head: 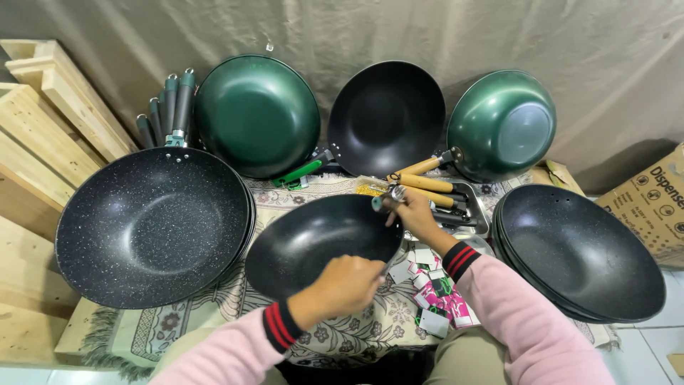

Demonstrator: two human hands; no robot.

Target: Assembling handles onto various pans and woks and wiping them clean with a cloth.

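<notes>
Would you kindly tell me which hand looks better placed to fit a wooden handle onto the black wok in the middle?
Probably the right hand: it sits at the far rim of the black wok, beside the wooden handles. The left hand grips the near rim, steadying it.

Your left hand grips the near rim of the round black non-stick wok, while your right hand holds a small metal-tipped tool against its far rim, beside wooden handles.
</notes>
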